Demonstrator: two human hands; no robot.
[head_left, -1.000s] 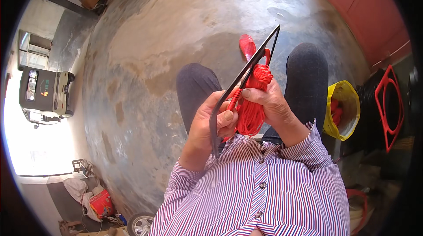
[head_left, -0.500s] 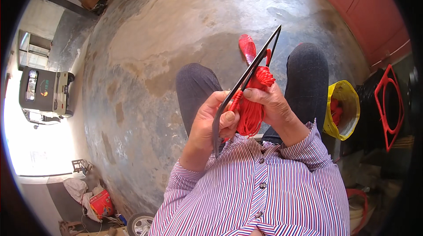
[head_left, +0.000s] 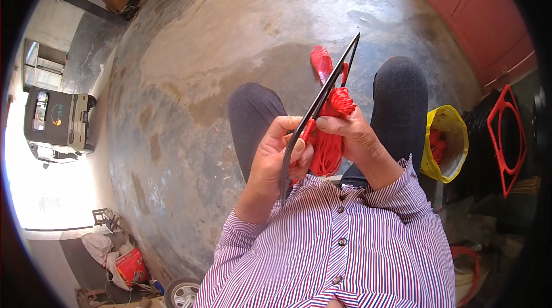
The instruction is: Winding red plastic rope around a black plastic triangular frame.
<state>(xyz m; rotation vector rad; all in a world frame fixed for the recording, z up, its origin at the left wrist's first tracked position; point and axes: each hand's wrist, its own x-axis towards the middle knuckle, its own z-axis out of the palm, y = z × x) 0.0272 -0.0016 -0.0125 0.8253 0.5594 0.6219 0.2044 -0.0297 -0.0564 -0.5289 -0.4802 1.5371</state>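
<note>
I sit with my knees apart over a concrete floor. My left hand [head_left: 279, 155] grips the lower part of a thin black frame [head_left: 330, 86] that slants up to the right between my knees. My right hand [head_left: 352, 131] pinches a bundle of red cord [head_left: 329, 147] against the frame. Cord is wound into a knot [head_left: 340, 101] on the frame just above my right fingers. Loose strands hang down between my hands. A red slipper [head_left: 321, 63] lies on the floor beyond the frame.
A yellow bag [head_left: 445, 144] holding red cord stands by my right knee. A red frame [head_left: 506, 135] leans against dark things at the right. A small vehicle [head_left: 57, 121] is parked far left. Tools and a red can [head_left: 131, 265] lie at lower left.
The black frame has tilted slightly and my hands shifted a little along it; the cord bundle stays between them.
</note>
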